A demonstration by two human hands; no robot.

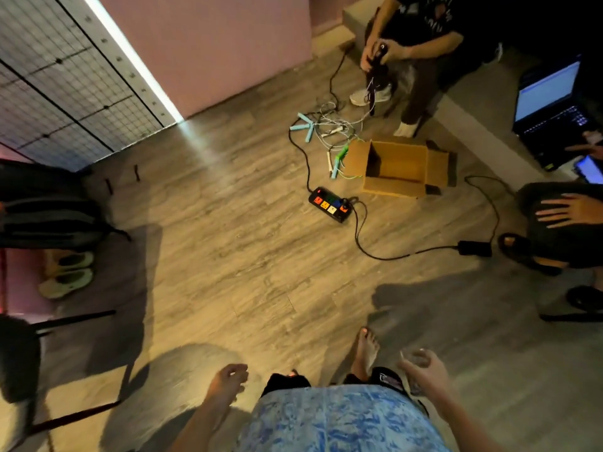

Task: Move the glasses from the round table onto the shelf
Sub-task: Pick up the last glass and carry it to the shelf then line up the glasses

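While blurred, right hand (422, 370) round glass (413, 358) (axis unclear)

Motion blur smears the glass (413, 360) in the right hand (424, 370).

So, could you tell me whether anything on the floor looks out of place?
Yes: a power strip and tangled cables sprawl across the open floor beside an open cardboard box, a likely trip hazard.
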